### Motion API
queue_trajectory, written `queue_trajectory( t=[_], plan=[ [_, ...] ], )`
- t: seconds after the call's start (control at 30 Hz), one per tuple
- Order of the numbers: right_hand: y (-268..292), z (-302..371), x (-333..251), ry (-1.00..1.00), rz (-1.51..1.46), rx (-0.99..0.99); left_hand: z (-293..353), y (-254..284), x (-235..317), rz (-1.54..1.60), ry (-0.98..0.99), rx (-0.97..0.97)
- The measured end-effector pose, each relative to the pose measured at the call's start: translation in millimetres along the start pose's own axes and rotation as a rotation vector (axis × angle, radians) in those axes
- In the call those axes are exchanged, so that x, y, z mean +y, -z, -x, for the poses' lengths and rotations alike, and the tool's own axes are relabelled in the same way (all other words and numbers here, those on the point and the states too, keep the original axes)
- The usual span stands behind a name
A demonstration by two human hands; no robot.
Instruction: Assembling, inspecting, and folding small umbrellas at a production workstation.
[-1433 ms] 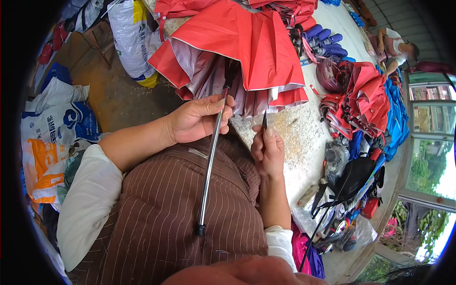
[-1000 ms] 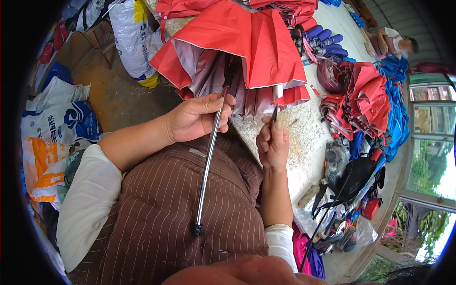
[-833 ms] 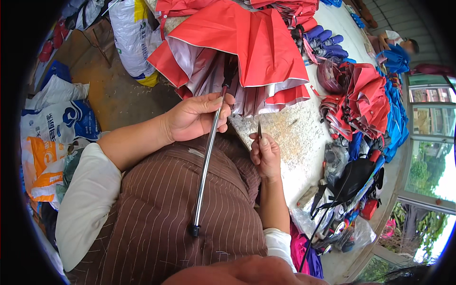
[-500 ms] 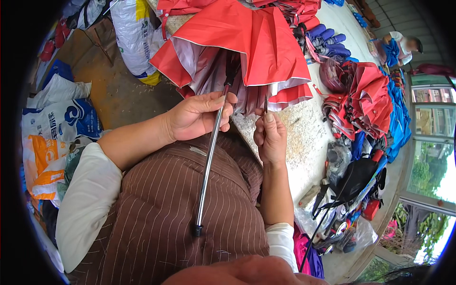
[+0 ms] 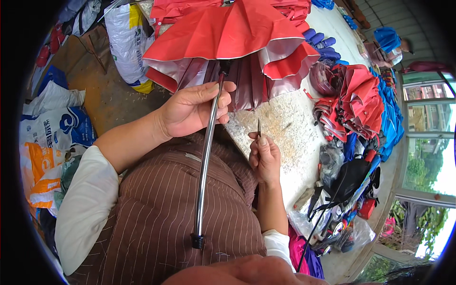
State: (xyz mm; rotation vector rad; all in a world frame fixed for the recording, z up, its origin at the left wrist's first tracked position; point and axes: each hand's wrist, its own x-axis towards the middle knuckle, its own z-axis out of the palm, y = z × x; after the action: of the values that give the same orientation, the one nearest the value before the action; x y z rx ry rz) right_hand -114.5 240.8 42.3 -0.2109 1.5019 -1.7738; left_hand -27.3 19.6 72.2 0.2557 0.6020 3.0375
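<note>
My left hand [image 5: 190, 111] is closed around the metal shaft of a red umbrella [image 5: 223, 33], thumb and fingers pinching it just below the canopy. The silver shaft [image 5: 204, 171] slants down over my striped brown apron [image 5: 156, 204] to a black threaded end. The canopy is partly spread, its pleated red outside and silvery lining hanging above my hands. My right hand [image 5: 267, 159], apart from the cloth, is closed on a small pointed tool [image 5: 259, 127] whose thin dark tip points up. Its exact kind is hard to make out.
A white, debris-strewn table [image 5: 294, 137] lies under the canopy. On its right are a bundled red umbrella [image 5: 361, 99], blue cloth and a black pouch [image 5: 350, 178]. Sacks [image 5: 61, 123] stand at the left. Another person [image 5: 392, 54] is at the far right.
My right hand has drawn back from the canopy edge toward me with the pointed tool. The umbrella has shifted and tilted slightly, still in my left hand.
</note>
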Motion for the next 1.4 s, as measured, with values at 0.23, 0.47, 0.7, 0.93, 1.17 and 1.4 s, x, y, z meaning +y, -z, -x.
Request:
queue_trajectory(
  t=[0.23, 0.47, 0.7, 0.93, 1.17, 1.4],
  plan=[
    [-28.1, -9.2, -18.1, -0.002, -0.148, 0.027, -0.1, -1.5, -1.4, -0.009, -0.020, 0.027],
    [-36.6, -23.0, -26.2, -0.005, -0.267, 0.097, 2.3, -1.4, -8.1, -0.021, -0.013, 0.048],
    [-20.7, -8.9, -24.9, 0.061, -0.428, -0.095, 4.7, 4.5, -9.9, -0.012, -0.010, 0.052],
    [-34.0, -0.9, -12.6, -0.092, -0.307, -0.005, 6.8, 5.0, -10.6, 0.000, -0.012, 0.062],
    [-33.9, -26.5, -13.8, -0.018, -0.433, -0.016, 8.8, 4.5, -12.6, 0.001, -0.018, 0.061],
    [-13.1, -1.2, 19.0, 0.039, -0.377, -0.152, 8.9, 7.3, -8.6, 0.022, -0.012, 0.013]
  ],
)
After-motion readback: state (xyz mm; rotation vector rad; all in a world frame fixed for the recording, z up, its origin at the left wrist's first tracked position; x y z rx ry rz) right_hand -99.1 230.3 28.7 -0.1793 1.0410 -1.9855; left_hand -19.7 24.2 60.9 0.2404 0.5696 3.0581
